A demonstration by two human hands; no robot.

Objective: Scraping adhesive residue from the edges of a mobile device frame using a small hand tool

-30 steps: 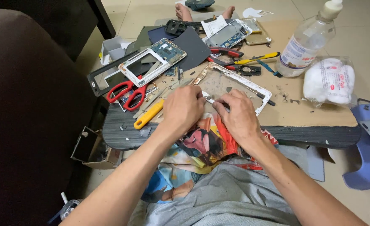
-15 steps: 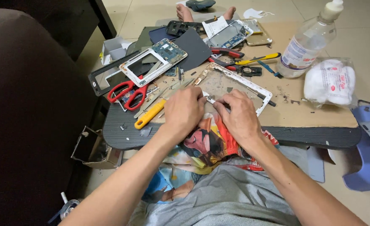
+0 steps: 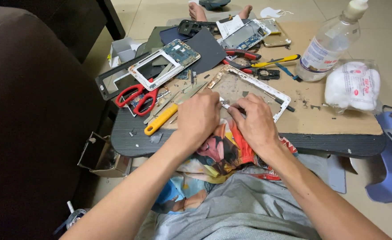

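Note:
My left hand (image 3: 199, 116) and my right hand (image 3: 255, 121) are close together at the near edge of a white tablet frame (image 3: 253, 84) that lies on a brown cardboard sheet (image 3: 333, 120). Both hands pinch a small silvery tool or part (image 3: 225, 106) between them; what it is stays too small to tell. The fingers of both hands are curled shut around it. A yellow-handled tool (image 3: 160, 120) lies just left of my left hand.
Red scissors (image 3: 138, 95), another white frame with a circuit board (image 3: 165, 64), red and yellow pliers (image 3: 258, 60), a clear plastic bottle (image 3: 329, 42) and a bag of cotton (image 3: 352, 86) surround the work. A dark board (image 3: 129, 133) carries everything. A blue stool (image 3: 391, 155) stands right.

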